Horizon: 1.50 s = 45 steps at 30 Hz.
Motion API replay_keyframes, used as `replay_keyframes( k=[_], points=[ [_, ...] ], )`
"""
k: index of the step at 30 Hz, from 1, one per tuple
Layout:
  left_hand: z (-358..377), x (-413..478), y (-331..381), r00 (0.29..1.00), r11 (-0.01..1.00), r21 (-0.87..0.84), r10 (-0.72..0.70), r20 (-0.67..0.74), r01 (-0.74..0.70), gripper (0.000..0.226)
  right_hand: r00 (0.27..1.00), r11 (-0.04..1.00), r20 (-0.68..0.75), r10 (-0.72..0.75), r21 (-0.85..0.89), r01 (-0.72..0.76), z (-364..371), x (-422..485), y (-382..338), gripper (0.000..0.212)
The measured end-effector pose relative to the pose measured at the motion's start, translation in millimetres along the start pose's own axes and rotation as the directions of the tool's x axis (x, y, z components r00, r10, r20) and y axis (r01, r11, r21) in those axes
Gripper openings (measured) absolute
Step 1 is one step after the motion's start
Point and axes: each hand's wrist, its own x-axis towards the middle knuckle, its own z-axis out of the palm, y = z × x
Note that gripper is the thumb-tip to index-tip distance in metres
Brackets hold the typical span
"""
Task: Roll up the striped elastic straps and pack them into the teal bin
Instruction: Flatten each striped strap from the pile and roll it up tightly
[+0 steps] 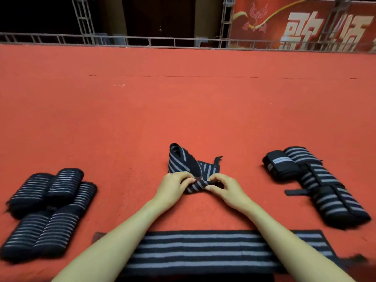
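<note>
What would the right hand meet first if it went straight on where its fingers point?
The half-folded black elastic strap with grey stripes that the right hand now pinches; just beyond it, probably the left hand, whose fingers pinch the same strap.

I see the strap as ribbed, woven elastic cloth, matt. The rolled straps look fuzzy at their ends. The carpet is matt and felt-like. The railing looks like dull metal, and the banner is faintly sheened.

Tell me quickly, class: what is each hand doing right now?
Left hand: pinching the striped strap.
Right hand: pinching the same strap.
</note>
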Motion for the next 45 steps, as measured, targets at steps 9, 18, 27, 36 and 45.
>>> replay_keyframes(
  k=[9, 18, 27, 36, 45],
  points=[
    [-60, -44, -23, 0.815, 0.888, -0.282, -0.450, -0.364, 0.364, 0.012, 0.956, 0.985, -0.245, 0.163, 0.096, -0.143, -41, -33, 14, 0.015],
    [-93, -42, -25, 0.718, 0.536, -0.728, -0.691, -0.086, 0.429, 0.008, 0.940, 0.962, -0.329, 0.093, -0.213, -0.170, -57, -25, 4, 0.030],
    [-91, -67, 4, 0.847, 0.828, -0.201, -0.531, 0.012, 0.523, 0.050, 0.953, 0.913, -0.239, 0.188, -0.315, -0.259, -38, -49, 7, 0.077],
    [-108, -115, 5, 0.797, 0.878, 0.223, -0.478, 0.370, 0.423, 0.039, 0.988, 0.901, 0.151, -0.043, -0.422, 0.104, -46, -111, -1, 0.019],
    [-109, -125, 5, 0.813, 0.832, 0.306, -0.535, 0.229, 0.462, 0.019, 0.985, 0.878, 0.158, 0.073, -0.479, 0.011, -59, -131, 2, 0.022]
  ],
)
